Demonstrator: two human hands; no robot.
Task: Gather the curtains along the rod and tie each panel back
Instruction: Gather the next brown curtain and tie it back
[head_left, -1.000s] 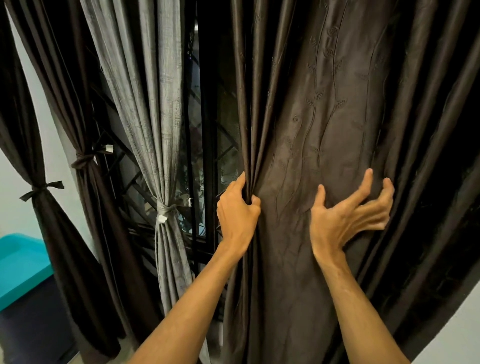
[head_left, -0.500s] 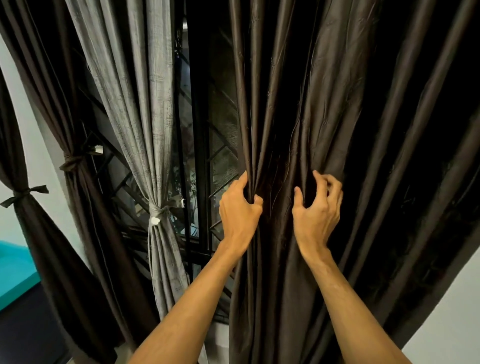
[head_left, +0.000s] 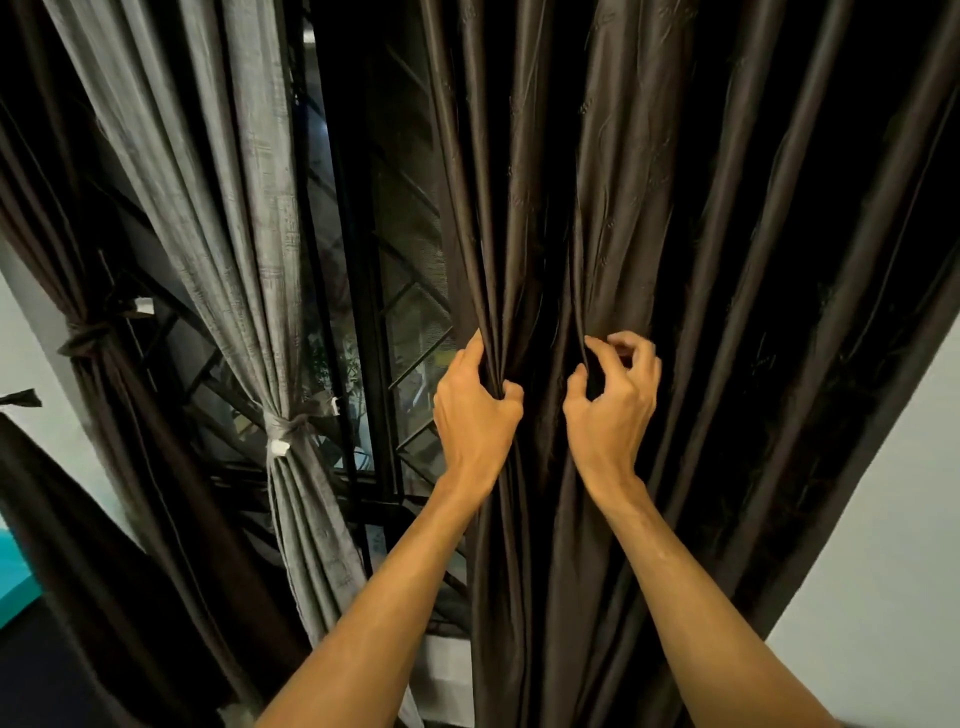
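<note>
A dark brown curtain panel (head_left: 701, 260) hangs loose in front of me and fills the right half of the view. My left hand (head_left: 475, 415) grips a bunch of folds at the panel's left edge. Just to its right, my right hand (head_left: 610, 402) curls its fingers round more folds of the same panel. A grey curtain panel (head_left: 218, 182) hangs left of centre, cinched by a grey tie (head_left: 283, 423). A brown panel (head_left: 78, 249) at the far left is bound by a dark tie (head_left: 88, 332). The rod is out of view.
A black window grille (head_left: 384, 312) shows between the grey and dark panels. A white wall (head_left: 893, 493) lies at the right. A teal object (head_left: 13, 587) sits at the lower left edge, partly behind another dark curtain (head_left: 78, 571).
My right hand went from spread flat on the panel to curled round its folds, moving left toward my left hand. The panel has bunched up. The view tilted slightly up.
</note>
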